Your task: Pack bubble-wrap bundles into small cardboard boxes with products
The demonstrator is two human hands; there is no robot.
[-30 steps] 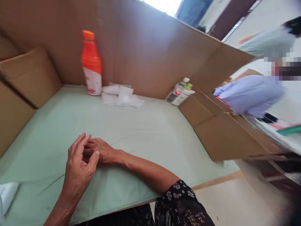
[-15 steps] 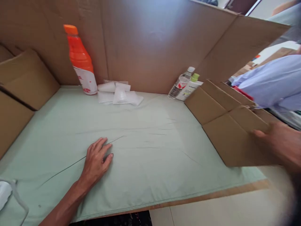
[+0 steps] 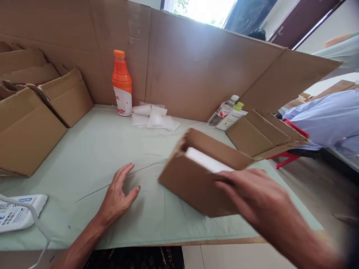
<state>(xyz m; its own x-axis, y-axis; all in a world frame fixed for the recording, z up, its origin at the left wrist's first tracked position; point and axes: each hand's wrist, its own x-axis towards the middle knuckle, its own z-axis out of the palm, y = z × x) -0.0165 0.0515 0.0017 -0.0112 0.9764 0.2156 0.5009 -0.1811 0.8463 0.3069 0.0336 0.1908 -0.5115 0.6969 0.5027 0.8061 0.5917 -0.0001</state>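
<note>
We clamp the right hand (image 3: 260,196) on the near rim of one cardboard box (image 3: 193,183), tilted near the front edge of the desk (image 3: 157,228); base contact cannot be told. The left hand (image 3: 119,192) is empty, thumb and fingers parted. Step in hand, we judge: bringing the box to rest. The next move calls for left-hand support and levelling. Count: one white item (image 3: 206,158) inside; along the rear edge, one orange bottle (image 3: 122,84) and one clear bottle (image 3: 223,114).
</note>
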